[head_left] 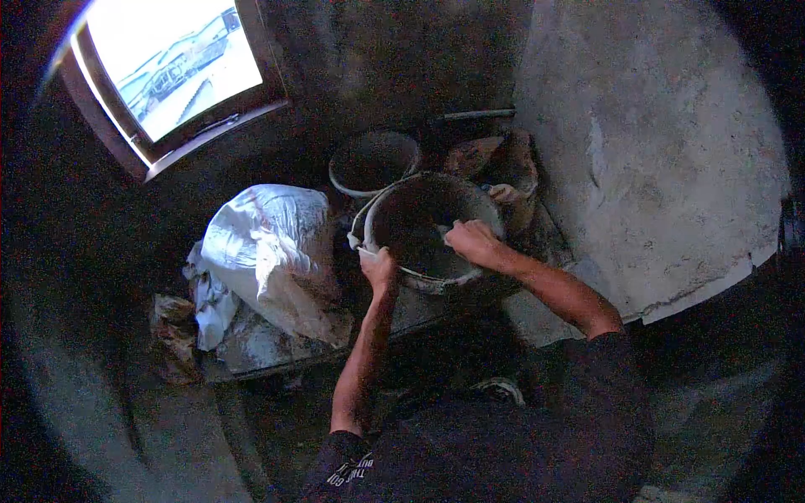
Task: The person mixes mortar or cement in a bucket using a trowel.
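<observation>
A large round bucket (436,285) stands in front of me, its rim pale and smeared and its inside dark. My left hand (379,267) is closed on the bucket's rim at the near left, beside where the handle (353,241) joins. Over the right part of the opening, my right hand (474,243) is closed in a fist. A small greyish piece shows just past its fingers, but I cannot make out what it belongs to. Shadow hides what lies at the bottom of the bucket.
A second bucket (375,164) sits behind, to the left. A full white sack (272,230) slumps at the left of the low platform (277,362). Torn brown bags (518,163) lie at the back right, near a pale slanting panel (654,159). A window (176,63) is upper left.
</observation>
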Motion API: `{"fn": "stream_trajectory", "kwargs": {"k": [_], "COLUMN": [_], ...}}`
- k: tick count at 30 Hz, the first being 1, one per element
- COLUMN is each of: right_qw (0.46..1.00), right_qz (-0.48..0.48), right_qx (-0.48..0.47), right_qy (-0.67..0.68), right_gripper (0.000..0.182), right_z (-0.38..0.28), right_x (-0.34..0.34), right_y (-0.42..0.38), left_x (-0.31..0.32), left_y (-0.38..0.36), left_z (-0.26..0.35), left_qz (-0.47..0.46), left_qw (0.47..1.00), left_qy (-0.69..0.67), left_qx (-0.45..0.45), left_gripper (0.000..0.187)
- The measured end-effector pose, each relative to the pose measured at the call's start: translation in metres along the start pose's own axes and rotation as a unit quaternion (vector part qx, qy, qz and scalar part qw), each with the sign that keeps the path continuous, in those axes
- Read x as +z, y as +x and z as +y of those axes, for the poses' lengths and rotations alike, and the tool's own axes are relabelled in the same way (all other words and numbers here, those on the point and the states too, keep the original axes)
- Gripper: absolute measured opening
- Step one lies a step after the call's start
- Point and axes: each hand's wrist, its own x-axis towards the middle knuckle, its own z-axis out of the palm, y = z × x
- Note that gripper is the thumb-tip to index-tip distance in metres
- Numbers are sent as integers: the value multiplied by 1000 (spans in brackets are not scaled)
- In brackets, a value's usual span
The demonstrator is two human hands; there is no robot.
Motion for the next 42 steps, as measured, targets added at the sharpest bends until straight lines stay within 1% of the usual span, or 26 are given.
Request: {"fn": "stream_trajectory", "kwargs": {"k": [2,4,5,7,9,10,11,13,16,17,19,20,21,22,24,26,28,29,31,32,34,35,36,37,38,42], "right_qw": [1000,997,997,989,989,988,988,990,994,994,998,998,993,985,989,991,993,992,993,993,987,987,986,984,984,992], "right_qz": [-15,-23,-23,-125,-137,-149,-149,-140,-97,-97,19,19,70,121,104,86,-47,-48,3,3,-32,-33,-20,-7,-8,-18], "right_qx": [-9,-56,-57,-53,-42,-31,-31,-13,-10,-10,-37,-37,-58,-79,-70,-60,-3,-3,-28,-28,-9,-9,19,47,46,33], "right_qy": [20,53,53,65,42,19,19,2,-49,-50,-50,-50,-71,-92,-85,-79,-113,-113,-112,-112,-159,-159,-166,-173,-173,-124], "right_gripper": [9,8,8,11,10,10,10,7,7,7,7,7,2,8,6,4,2,2,7,7,10,10,9,9,9,10], "right_z": [-3,-1,-1,3,11,15,15,12,19,17,13,16,21,27,23,18,13,13,14,11,4,3,1,0,0,2], "right_x": [-9,-20,-24,-30,-17,-10,-19,-45,-38,-41,-48,-38,-24,-11,-16,-22,-29,-29,-28,-32,-39,-36,-29,-25,-24,-16], "right_y": [-1,-5,-4,0,2,2,2,0,0,0,-2,-2,-1,-1,1,4,7,6,3,3,4,6,9,10,12,19], "left_x": [-1,1,1,-2,-4,-2,-2,2,3,1,-2,-4,-3,-2,-3,-3,-3,-2,-1,-1,-2,-2,0,3,2,2], "left_y": [-3,4,4,1,-3,-5,-6,0,5,4,-4,-8,-6,-4,-4,-6,-3,-3,-4,-4,-3,-3,-1,3,3,0], "left_z": [4,-9,-7,-5,1,2,3,-8,-18,-11,1,8,6,1,4,8,7,7,6,6,7,7,1,-10,-10,-7], "left_qz": [8,1,-7,-20,-34,-11,11,6,-6,-14,-15,-17,-17,-14,-12,-14,-13,-10,-5,1,-1,-4,-4,6,15,22], "left_qw": [1000,1000,1000,1000,999,1000,999,998,997,997,997,997,997,997,997,1000,1000,1000,1000,1000,1000,1000,1000,999,997,998], "left_qy": [2,-13,-28,-14,1,-11,-24,-35,-39,-33,-38,-44,-43,-42,-39,-21,-8,4,-3,-9,-4,1,0,-2,-3,-46], "left_qx": [-3,-3,-3,-2,1,23,44,52,62,67,68,68,68,64,59,14,6,-2,12,26,19,11,11,42,74,46], "left_gripper": [40,38,36,35,33,33,32,32,33,33,33,33,33,34,35,36,37,37,37,37,37,37,37,31,26,25]}}
